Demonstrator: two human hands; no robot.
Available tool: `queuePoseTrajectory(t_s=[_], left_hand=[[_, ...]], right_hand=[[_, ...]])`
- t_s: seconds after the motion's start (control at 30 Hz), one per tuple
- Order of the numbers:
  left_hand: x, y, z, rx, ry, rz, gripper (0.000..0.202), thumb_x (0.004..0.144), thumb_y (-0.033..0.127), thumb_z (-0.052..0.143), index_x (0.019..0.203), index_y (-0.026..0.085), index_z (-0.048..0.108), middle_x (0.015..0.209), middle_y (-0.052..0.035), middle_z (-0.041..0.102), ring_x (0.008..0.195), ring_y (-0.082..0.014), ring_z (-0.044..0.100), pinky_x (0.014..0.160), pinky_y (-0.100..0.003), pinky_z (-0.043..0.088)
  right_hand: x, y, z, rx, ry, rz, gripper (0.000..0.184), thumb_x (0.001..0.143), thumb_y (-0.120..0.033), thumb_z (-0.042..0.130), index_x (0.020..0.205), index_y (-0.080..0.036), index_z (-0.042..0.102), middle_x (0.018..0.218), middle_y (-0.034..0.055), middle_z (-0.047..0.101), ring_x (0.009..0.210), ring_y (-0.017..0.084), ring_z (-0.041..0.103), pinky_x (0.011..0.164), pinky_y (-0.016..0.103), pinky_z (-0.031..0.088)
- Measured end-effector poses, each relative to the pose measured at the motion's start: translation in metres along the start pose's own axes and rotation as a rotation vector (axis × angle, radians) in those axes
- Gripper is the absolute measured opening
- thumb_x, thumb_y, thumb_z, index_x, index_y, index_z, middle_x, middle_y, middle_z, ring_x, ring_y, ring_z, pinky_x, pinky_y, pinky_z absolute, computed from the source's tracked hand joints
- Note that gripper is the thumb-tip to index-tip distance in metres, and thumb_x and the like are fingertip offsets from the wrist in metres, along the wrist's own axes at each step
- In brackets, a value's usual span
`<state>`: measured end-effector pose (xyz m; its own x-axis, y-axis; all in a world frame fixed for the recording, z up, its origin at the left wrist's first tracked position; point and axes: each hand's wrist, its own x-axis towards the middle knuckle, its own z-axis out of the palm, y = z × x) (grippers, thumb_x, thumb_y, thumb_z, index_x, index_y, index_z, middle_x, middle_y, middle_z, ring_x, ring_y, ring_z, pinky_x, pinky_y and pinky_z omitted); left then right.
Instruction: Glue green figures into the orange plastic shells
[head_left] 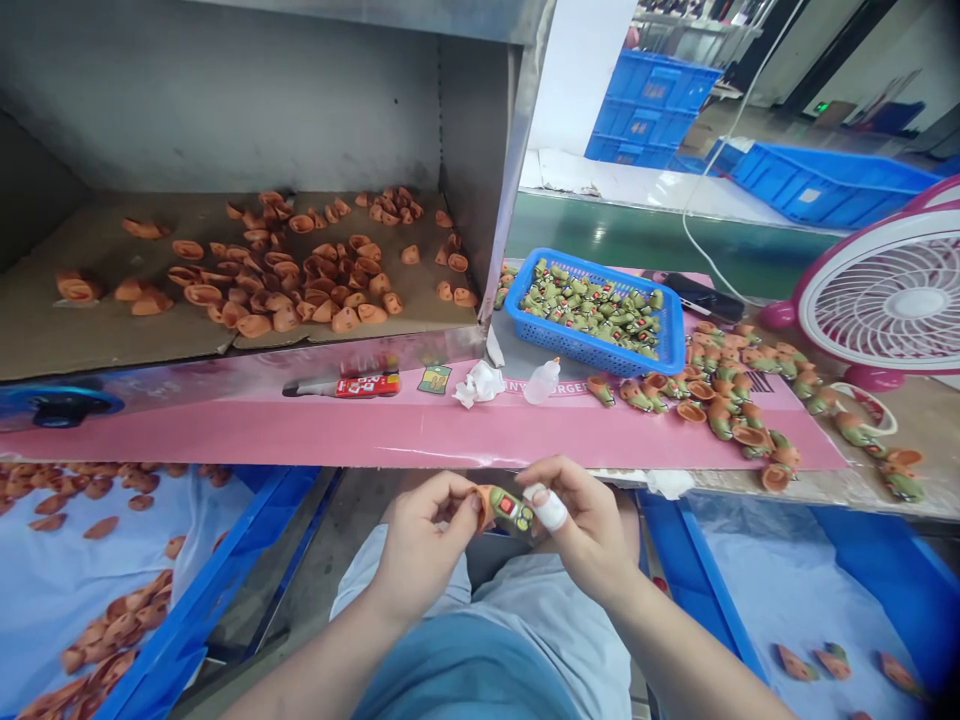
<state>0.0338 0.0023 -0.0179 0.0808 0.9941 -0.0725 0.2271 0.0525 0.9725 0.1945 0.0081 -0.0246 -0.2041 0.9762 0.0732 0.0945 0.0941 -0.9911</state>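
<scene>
Over my lap, my left hand (pixel 427 535) pinches a small orange hollow piece (pixel 486 500) between thumb and fingers. The far end of a green figure piece (pixel 511 508) with a red patch and round eye-like marks is in the fingers of my right hand (pixel 592 530), which have white wrapping on them. Both pieces meet end to end; I cannot tell whether they are joined. Beyond my hands, a blue basket (pixel 592 345) holds many green pieces. Joined orange-and-green pieces (pixel 720 415) lie to its right and in front.
A metal-framed box (pixel 480 340) at left holds loose orange pieces (pixel 285 290). On the pink board (pixel 300 435) are a red marker-like tube (pixel 367 385), crumpled tissue (pixel 480 384) and a small bottle (pixel 543 382). A fan (pixel 900 290) stands right. Blue bins (pixel 202 610) flank my legs.
</scene>
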Motion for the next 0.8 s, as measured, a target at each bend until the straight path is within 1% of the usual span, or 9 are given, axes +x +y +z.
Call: queuePoseTrajectory(t_s=[0.07, 0.1, 0.13, 0.23, 0.33, 0.43, 0.6, 0.7, 0.8], left_hand=[[0.003, 0.004, 0.000, -0.110, -0.050, -0.095, 0.017, 0.076, 0.019, 0.048, 0.059, 0.016, 0.052, 0.052, 0.0026, 0.057, 0.049, -0.0099, 0.052, 0.050, -0.020, 0.042], [0.004, 0.005, -0.001, -0.153, -0.070, -0.125, 0.016, 0.075, 0.019, 0.049, 0.059, 0.016, 0.052, 0.051, 0.0030, 0.056, 0.048, -0.0097, 0.051, 0.049, -0.020, 0.042], [0.005, 0.005, -0.001, -0.187, -0.082, -0.147, 0.016, 0.074, 0.019, 0.050, 0.059, 0.016, 0.051, 0.050, 0.0034, 0.056, 0.047, -0.0095, 0.051, 0.049, -0.020, 0.041], [0.006, 0.004, -0.003, -0.255, -0.113, -0.175, 0.016, 0.073, 0.020, 0.051, 0.058, 0.015, 0.051, 0.049, 0.0032, 0.055, 0.047, -0.0095, 0.051, 0.048, -0.020, 0.041], [0.006, 0.002, -0.004, -0.347, -0.185, -0.195, 0.017, 0.075, 0.025, 0.051, 0.062, 0.015, 0.052, 0.054, 0.0016, 0.056, 0.052, -0.0109, 0.053, 0.052, -0.022, 0.043], [0.006, -0.001, -0.005, -0.400, -0.231, -0.207, 0.017, 0.076, 0.028, 0.051, 0.064, 0.015, 0.052, 0.058, 0.0004, 0.057, 0.055, -0.0115, 0.053, 0.054, -0.023, 0.044], [0.007, -0.005, -0.004, -0.397, -0.231, -0.220, 0.018, 0.076, 0.028, 0.053, 0.064, 0.015, 0.050, 0.060, 0.0003, 0.056, 0.056, -0.0108, 0.052, 0.054, -0.022, 0.043], [0.006, -0.005, -0.005, -0.397, -0.259, -0.230, 0.016, 0.076, 0.028, 0.054, 0.067, 0.015, 0.052, 0.062, -0.0002, 0.056, 0.056, -0.0110, 0.051, 0.055, -0.023, 0.044], [0.005, -0.004, -0.008, -0.353, -0.295, -0.250, 0.015, 0.075, 0.029, 0.055, 0.069, 0.015, 0.054, 0.061, 0.0007, 0.055, 0.057, -0.0111, 0.050, 0.056, -0.023, 0.043]], right_hand=[[-0.002, -0.002, -0.001, -0.123, -0.026, -0.153, 0.035, 0.074, -0.027, 0.058, 0.106, -0.021, 0.047, 0.074, -0.0001, 0.054, 0.060, 0.009, 0.052, 0.054, 0.020, 0.046], [-0.002, -0.003, -0.001, -0.187, -0.048, -0.220, 0.042, 0.072, -0.025, 0.060, 0.111, -0.021, 0.044, 0.078, 0.0009, 0.055, 0.062, 0.010, 0.053, 0.055, 0.021, 0.046], [-0.002, -0.003, -0.001, -0.250, -0.064, -0.275, 0.044, 0.071, -0.023, 0.061, 0.112, -0.022, 0.044, 0.080, 0.0016, 0.056, 0.063, 0.010, 0.053, 0.056, 0.021, 0.047], [-0.001, -0.004, -0.001, -0.390, -0.050, -0.370, 0.032, 0.074, -0.019, 0.057, 0.105, -0.021, 0.050, 0.077, 0.0021, 0.058, 0.061, 0.010, 0.053, 0.054, 0.021, 0.046], [0.000, -0.004, -0.003, -0.427, -0.014, -0.398, 0.029, 0.075, -0.017, 0.056, 0.104, -0.020, 0.052, 0.073, 0.0015, 0.058, 0.059, 0.010, 0.052, 0.052, 0.020, 0.045], [0.000, -0.005, -0.005, -0.435, -0.019, -0.415, 0.031, 0.074, -0.015, 0.057, 0.104, -0.019, 0.052, 0.074, 0.0020, 0.058, 0.061, 0.009, 0.053, 0.054, 0.020, 0.046], [-0.001, -0.005, -0.008, -0.460, -0.060, -0.437, 0.033, 0.075, -0.015, 0.056, 0.107, -0.020, 0.051, 0.077, 0.0033, 0.059, 0.066, 0.011, 0.054, 0.058, 0.022, 0.046], [0.001, -0.006, -0.012, -0.448, -0.098, -0.425, 0.031, 0.076, -0.016, 0.056, 0.107, -0.020, 0.052, 0.079, 0.0043, 0.060, 0.069, 0.012, 0.055, 0.061, 0.023, 0.047], [0.003, -0.008, -0.015, -0.416, -0.129, -0.396, 0.026, 0.076, -0.017, 0.054, 0.102, -0.019, 0.055, 0.078, 0.0047, 0.060, 0.066, 0.011, 0.055, 0.060, 0.021, 0.046]])
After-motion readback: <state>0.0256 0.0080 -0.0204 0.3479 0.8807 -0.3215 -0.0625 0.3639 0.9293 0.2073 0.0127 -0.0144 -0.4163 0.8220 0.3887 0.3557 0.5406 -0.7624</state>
